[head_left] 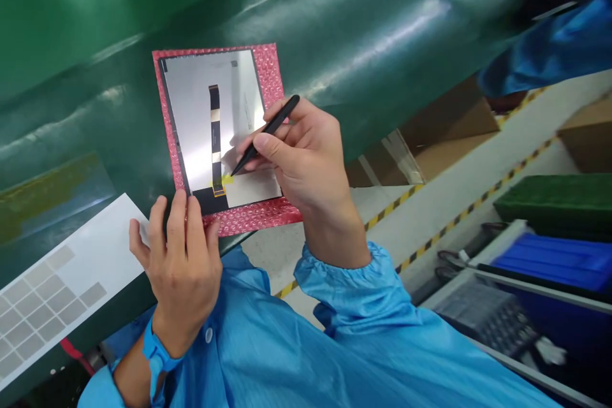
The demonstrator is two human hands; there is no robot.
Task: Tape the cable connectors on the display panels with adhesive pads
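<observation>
A display panel (191, 102) with a silvery back lies on a pink bubble-wrap sheet (239, 220) at the bench's edge. A dark flex cable (215, 134) runs along the panel, with a small yellow piece (226, 179) by its lower end. My right hand (310, 159) is closed in a pen grip round a slim black pointed tool (270, 131); whether it is a spudger or tweezers I cannot tell. Its tip is beside the cable, close to the yellow piece. My left hand (179, 261) rests with fingers spread at the panel's lower left corner and the wrap, holding nothing.
Left of my left hand lies a white sheet with grey squares (43, 293) on the green bench mat (119, 115). Cardboard boxes (449, 121) stand on the floor beyond the bench edge. At right is a rack with a blue bin (554, 261). Another person's blue sleeve (549, 51) shows upper right.
</observation>
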